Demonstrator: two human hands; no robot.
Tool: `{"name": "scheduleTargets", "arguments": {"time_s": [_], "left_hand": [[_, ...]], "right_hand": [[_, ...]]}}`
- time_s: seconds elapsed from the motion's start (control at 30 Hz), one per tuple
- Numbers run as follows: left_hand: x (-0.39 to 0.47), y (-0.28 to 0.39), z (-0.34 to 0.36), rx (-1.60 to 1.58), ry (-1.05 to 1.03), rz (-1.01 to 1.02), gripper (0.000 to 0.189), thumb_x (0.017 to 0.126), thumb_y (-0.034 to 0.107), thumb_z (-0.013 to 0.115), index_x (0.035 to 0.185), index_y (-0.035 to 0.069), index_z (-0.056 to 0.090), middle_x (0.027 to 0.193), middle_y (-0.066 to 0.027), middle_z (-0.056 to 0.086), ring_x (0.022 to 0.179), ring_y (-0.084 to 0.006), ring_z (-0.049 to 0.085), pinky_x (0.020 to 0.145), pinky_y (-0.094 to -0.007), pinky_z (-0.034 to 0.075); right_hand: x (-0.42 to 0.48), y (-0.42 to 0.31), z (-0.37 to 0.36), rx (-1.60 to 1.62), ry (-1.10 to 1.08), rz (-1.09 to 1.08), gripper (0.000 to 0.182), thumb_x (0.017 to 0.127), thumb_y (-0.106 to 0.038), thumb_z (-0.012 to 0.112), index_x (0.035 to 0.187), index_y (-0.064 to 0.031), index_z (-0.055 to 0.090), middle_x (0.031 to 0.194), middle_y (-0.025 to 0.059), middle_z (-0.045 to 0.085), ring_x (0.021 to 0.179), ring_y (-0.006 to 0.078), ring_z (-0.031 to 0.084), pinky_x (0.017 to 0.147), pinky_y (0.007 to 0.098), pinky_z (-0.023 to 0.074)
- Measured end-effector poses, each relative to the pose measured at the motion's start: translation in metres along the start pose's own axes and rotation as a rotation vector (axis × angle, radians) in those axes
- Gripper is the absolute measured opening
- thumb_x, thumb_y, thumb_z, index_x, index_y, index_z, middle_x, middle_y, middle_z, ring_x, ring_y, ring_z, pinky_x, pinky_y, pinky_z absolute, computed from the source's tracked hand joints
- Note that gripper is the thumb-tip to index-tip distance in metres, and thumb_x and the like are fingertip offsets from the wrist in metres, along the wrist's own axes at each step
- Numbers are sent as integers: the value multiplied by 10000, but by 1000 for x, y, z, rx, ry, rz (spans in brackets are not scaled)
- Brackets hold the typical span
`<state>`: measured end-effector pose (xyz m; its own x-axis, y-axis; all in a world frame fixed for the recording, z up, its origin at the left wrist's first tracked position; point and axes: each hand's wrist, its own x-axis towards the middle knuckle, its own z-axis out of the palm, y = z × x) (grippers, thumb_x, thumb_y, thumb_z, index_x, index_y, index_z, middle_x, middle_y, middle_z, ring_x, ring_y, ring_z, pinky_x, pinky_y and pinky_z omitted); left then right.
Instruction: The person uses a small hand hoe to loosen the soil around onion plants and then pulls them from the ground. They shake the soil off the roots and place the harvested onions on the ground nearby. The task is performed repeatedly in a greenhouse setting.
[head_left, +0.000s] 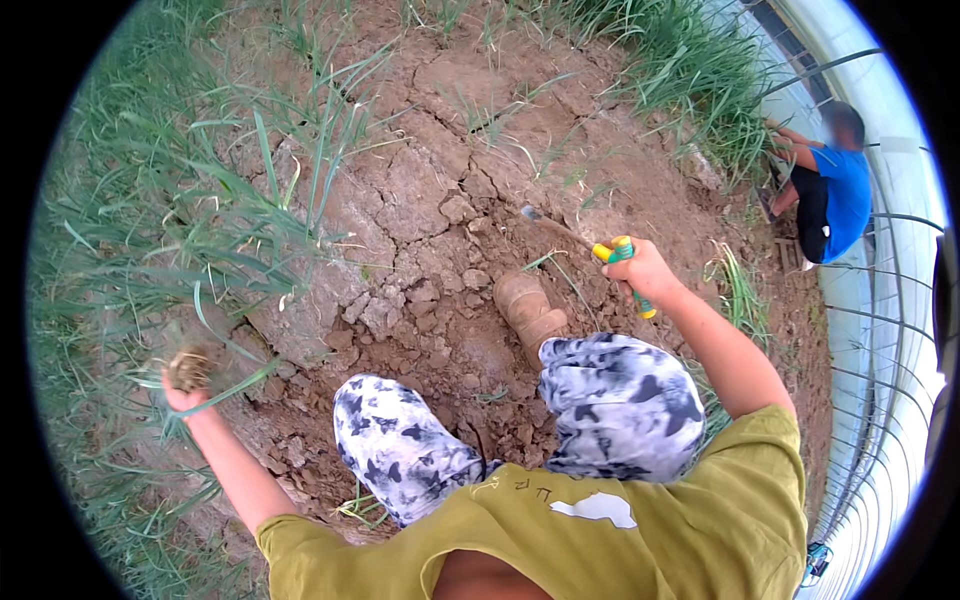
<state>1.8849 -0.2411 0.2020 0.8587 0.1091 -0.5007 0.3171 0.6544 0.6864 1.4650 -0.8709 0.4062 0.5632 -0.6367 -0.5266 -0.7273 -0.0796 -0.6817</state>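
Note:
My left hand (184, 396) is at the far left, closed around a small plant clump whose pale, root-like mass (189, 369) faces up and whose green leaves hang by the wrist. Blurring hides its details. To the right, my right hand (641, 271) grips the green and yellow handle of a small hand tool (570, 234) with a thin shaft and a small metal tip. That tip is above cracked brown soil (450, 225), beyond my muddy shoe (525, 307); I cannot tell whether it touches.
Long green leafy plants (247, 202) cover the left side, and more (690, 75) grow at upper right. A person in a blue shirt (844, 199) crouches there beside the plastic greenhouse wall (862, 322). Pulled-looking green stalks (739, 296) lie right of my right hand.

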Motion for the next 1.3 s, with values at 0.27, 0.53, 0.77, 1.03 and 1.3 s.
{"name": "scheduleTargets", "arguments": {"time_s": [0.27, 0.53, 0.77, 1.03, 1.3], "left_hand": [[-144, -78, 346, 68, -603, 0, 307, 811, 72, 597, 1098, -28, 550, 1010, -141, 620, 976, -272, 585, 883, -431, 467], [-143, -445, 440, 1004, -794, -139, 503, 654, -20, 684, 1133, 36, 543, 1122, -117, 575, 959, -251, 579, 843, -364, 474], [-140, -554, 472, 1693, -1205, 959, 439, 752, 261, 596, 1172, 134, 572, 1189, -146, 563, 1203, -288, 444, 1087, -548, 136], [-148, -520, 504, 1679, -1029, 212, 281, 730, 158, 623, 988, 46, 608, 815, -165, 642, 819, -298, 634, 715, -376, 493], [-99, -385, 404, 687, -433, 84, 320, 716, -4, 689, 1014, 23, 577, 910, -67, 619, 802, -190, 610, 721, -324, 512]], "right_hand": [[190, 34, 17, 131, -10, 29, 139, 687, -16, 572, 817, 31, 553, 569, 96, 554, 409, 181, 533, 359, 342, 420], [305, 94, 115, 135, 124, -260, 407, 735, -109, 597, 1135, -44, 562, 887, 230, 633, 875, 390, 603, 742, 410, 475], [298, 111, 126, 234, 77, -334, 426, 716, -11, 587, 1137, 14, 525, 1018, 164, 611, 941, 248, 595, 851, 322, 444], [297, 91, 118, 292, 71, -385, 457, 718, -25, 612, 1161, 4, 503, 957, 129, 595, 870, 221, 594, 793, 300, 462], [176, 25, 33, 696, -130, 62, 537, 744, 57, 607, 1253, 42, 435, 687, 42, 546, 439, 55, 456, 390, 210, 377]]}}
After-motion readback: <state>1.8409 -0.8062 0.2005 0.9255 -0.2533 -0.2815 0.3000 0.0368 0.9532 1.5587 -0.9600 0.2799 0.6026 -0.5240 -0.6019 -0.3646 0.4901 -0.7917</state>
